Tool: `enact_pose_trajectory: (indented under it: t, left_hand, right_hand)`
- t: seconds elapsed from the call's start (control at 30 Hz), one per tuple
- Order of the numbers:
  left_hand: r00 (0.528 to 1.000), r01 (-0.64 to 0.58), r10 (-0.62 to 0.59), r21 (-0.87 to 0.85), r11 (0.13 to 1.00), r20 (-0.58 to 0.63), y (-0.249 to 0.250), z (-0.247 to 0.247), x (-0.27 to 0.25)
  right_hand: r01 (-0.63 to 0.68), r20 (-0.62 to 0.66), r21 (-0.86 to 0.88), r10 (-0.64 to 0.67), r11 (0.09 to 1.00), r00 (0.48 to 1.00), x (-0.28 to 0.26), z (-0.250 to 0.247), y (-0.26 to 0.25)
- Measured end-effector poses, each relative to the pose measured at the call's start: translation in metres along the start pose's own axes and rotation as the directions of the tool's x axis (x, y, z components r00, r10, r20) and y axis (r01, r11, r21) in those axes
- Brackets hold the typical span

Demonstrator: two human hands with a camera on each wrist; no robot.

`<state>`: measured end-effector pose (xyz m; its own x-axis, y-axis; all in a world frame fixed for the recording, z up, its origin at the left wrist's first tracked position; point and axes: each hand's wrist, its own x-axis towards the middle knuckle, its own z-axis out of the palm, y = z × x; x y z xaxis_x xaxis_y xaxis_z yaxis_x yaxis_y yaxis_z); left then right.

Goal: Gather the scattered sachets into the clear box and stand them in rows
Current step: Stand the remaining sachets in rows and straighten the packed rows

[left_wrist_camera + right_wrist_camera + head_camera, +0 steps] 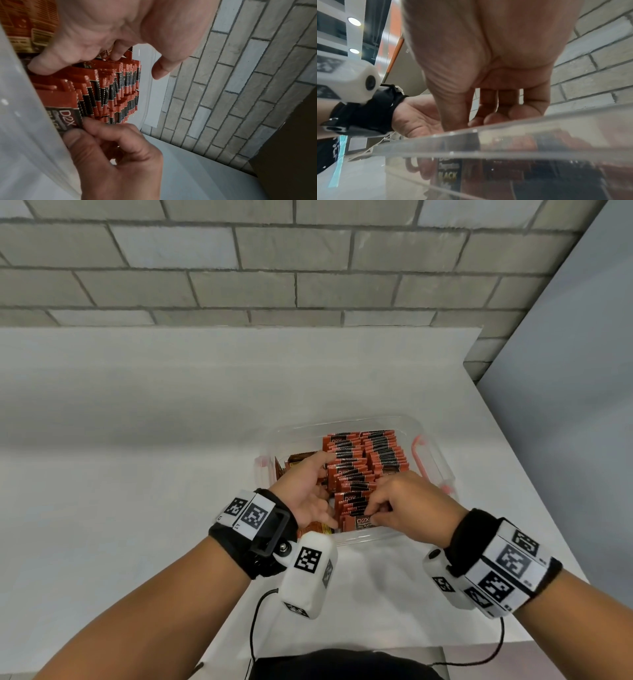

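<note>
A clear box with pink clips stands on the white table. Inside it, red-and-black sachets stand on edge in two rows. My left hand is inside the box on the left, with its fingers pressed against the side of the near row and its thumb held apart. My right hand pinches the front sachet, marked D2X, between thumb and forefinger. Seen through the box wall, that sachet stands upright against the near wall.
Brownish sachets lie flat in the box's left part and under my left wrist. The table ends at a brick wall behind and at an edge on the right. Camera cables hang near my body.
</note>
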<state>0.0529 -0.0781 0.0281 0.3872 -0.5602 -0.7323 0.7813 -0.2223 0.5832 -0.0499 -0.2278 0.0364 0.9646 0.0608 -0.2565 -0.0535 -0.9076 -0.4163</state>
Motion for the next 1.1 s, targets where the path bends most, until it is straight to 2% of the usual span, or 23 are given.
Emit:
enact_pose_trajectory:
  t: [0.2,0.57,0.7,0.77,0.8,0.87,0.97,1.1]
  left_hand:
    - [1.000,0.001,-0.001,-0.023,1.000,0.013,-0.004,0.000,0.002]
    - [1.000,0.020,-0.020,-0.017,1.000,0.022,-0.006,-0.003,0.004]
    - [1.000,0.018,-0.017,-0.030,0.999,0.005,-0.005,-0.006,0.007]
    - [1.000,0.004,-0.004,-0.028,1.000,-0.002,-0.004,-0.007,0.007]
    - [1.000,-0.003,0.003,-0.026,1.000,-0.005,-0.004,-0.007,0.007]
    - [1.000,-0.006,0.006,-0.023,1.000,-0.013,-0.003,-0.007,0.007]
    - [1.000,0.004,-0.004,-0.027,1.000,0.008,-0.004,-0.004,0.007]
    - [1.000,0.004,-0.003,-0.072,0.997,0.011,-0.005,0.000,0.006]
  right_hand:
    - [0.014,0.080,-0.102,-0.006,0.995,0.997,0.010,-0.003,-0.006]
    - [0.020,0.149,-0.056,-0.012,0.998,0.989,0.017,-0.002,0.003]
    - [-0.070,0.161,0.096,0.054,0.993,0.985,0.013,-0.008,0.006]
    - [-0.097,0.086,0.198,0.081,0.975,0.993,0.013,-0.015,0.008]
    - [-0.094,0.026,0.195,0.091,0.976,0.996,0.014,-0.016,0.009]
    - [-0.101,-0.036,0.043,0.103,0.994,0.994,0.018,-0.017,0.012]
    - [-0.110,0.050,-0.211,0.123,0.971,0.991,0.021,-0.013,0.010]
    - [-0.042,0.145,-0.394,0.107,0.918,0.984,0.021,-0.008,0.001]
